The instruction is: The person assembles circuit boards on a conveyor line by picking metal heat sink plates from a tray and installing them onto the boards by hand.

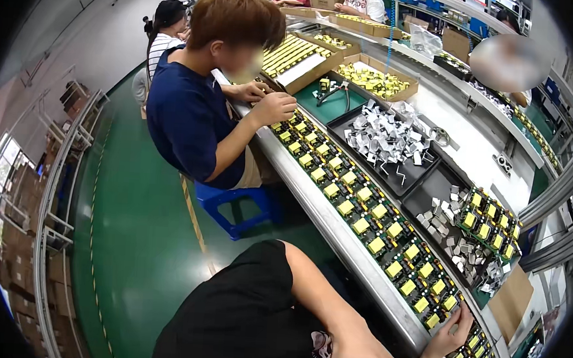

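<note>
At the lower right, my left hand [453, 330] reaches over the line of boards. Its fingers are bent together at the edge of a circuit board [442, 295] with yellow-topped transformers. Anything small between the fingertips is hidden. My bare arm [328, 300] comes out of a black sleeve at the bottom and bends towards that hand. Several rows of the same boards [363, 207] lie along the metal-edged line. More boards [476, 351] continue below the hand. My right hand is out of the picture.
Black trays with silvery metal pieces [387, 138] stand beyond the boards. A stack of boards [492, 221] rests on the nearer tray. A co-worker in dark blue [189, 114] works at left by a blue stool [239, 209]. Pliers [345, 94] and cartons of yellow parts [374, 81] lie farther back.
</note>
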Available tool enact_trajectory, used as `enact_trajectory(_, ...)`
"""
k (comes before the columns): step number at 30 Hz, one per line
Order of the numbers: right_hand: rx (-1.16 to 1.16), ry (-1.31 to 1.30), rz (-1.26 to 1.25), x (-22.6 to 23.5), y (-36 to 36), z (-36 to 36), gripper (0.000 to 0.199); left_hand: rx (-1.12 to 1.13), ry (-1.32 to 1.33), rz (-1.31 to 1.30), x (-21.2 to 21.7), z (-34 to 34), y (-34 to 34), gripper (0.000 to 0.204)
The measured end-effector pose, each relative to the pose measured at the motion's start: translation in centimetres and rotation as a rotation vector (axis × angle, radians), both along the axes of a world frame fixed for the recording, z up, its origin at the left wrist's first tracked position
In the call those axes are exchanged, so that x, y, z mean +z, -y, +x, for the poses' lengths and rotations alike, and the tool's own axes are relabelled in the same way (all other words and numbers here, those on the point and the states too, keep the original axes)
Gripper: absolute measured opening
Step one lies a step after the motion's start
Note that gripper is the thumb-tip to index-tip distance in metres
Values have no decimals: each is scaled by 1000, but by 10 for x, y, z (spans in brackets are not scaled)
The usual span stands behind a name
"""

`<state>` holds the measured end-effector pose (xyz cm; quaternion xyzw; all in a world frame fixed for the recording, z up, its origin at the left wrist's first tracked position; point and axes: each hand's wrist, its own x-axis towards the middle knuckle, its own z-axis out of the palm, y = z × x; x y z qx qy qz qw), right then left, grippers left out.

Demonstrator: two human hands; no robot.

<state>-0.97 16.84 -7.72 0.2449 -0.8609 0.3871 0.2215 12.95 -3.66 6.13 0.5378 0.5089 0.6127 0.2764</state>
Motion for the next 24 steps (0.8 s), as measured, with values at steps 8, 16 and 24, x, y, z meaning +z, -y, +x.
enact_trajectory(8, 18, 19, -14, -2, 4, -2, 19, -188, 216, -288, 62, -1, 14, 44)
enact_trajectory(16, 90, -58, -29, 15, 19, -2, 18, -351, 253, -657, 19, -3, -7, 28)
enact_trajectory(24, 36, -28, -78, 18, 13, 4, 20, -489, -238, 5, 28, -24, 58, 37)
